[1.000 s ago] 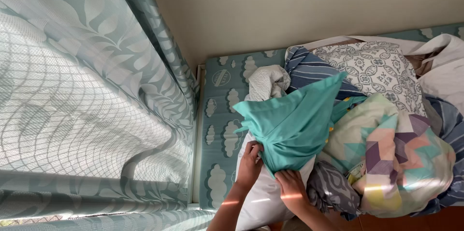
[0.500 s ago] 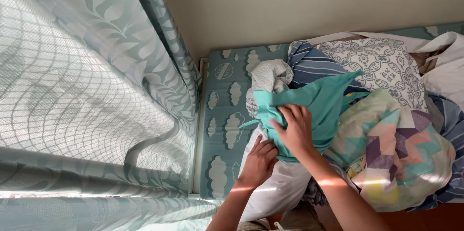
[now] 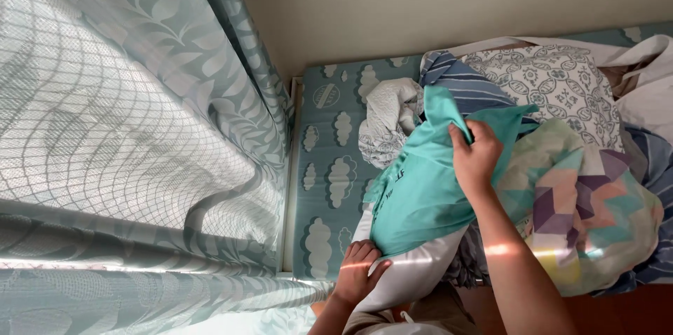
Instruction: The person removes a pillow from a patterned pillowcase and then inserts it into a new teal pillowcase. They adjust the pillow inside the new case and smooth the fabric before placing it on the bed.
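A teal T-shirt [image 3: 420, 188] lies spread over a white garment [image 3: 413, 279] at the near edge of a bed. My right hand [image 3: 477, 156] grips the shirt's upper edge near a sleeve. Low down, my left hand [image 3: 359, 272] pinches the shirt's bottom corner against the white garment. Both forearms come up from the bottom of the view.
A pile of clothes sits to the right: a pastel geometric cloth [image 3: 589, 216], a patterned grey-white piece [image 3: 561, 90], a blue striped one [image 3: 463, 83] and a crumpled white one [image 3: 385, 121]. The mattress [image 3: 329, 167] has a teal cloud print. Teal leaf-patterned curtains [image 3: 126, 132] hang at left; a beige wall [image 3: 456, 5] stands behind.
My right hand has slid farther up and to the right along the teal shirt, drawing it out longer. My left hand stays at the lower corner.
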